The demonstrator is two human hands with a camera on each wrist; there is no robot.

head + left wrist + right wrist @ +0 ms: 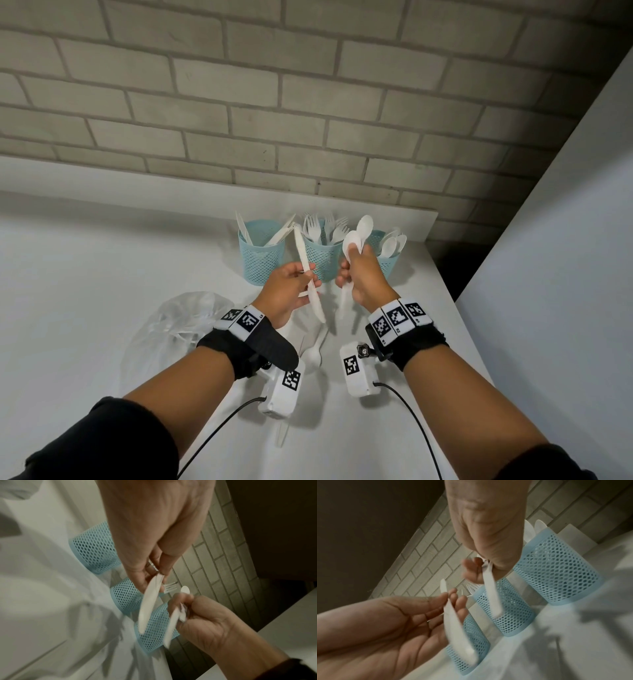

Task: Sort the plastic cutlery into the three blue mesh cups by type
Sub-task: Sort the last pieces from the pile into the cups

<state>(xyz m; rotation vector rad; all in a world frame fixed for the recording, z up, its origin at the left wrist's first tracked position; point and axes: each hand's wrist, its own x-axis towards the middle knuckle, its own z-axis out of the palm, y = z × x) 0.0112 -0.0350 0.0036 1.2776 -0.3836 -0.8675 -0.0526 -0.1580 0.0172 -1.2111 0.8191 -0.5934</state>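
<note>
1. Grey brick wall (pixel 239 113) backs a white worktop (pixel 85 260), and three blue mesh cups stand in a row at its far edge; places below are given from the middle cup (pixel 321 257), which holds forks.
2. Left of the middle cup, the knife cup (pixel 261 251) holds several knives; right of it, the spoon cup (pixel 385 255) holds spoons.
3. Just in front of the middle cup, the left hand (pixel 286 291) pinches one knife (pixel 308 274) between thumb and fingertips, blade tip pointing up.
4. Beside it, the right hand (pixel 363 274) is closed round a small bunch of spoons (pixel 356 238), their bowls sticking up before the spoon cup.
5. Nearer the person than the middle cup, a fork (pixel 313 353) lies on the worktop with another piece or two, and a clear plastic bag (pixel 171 325) sits to the left.
6. The step looks like delivery: each hand carries one type. Next, probably, the knife goes left, handle down, and the spoons right; then the loose pieces are gathered.
</note>
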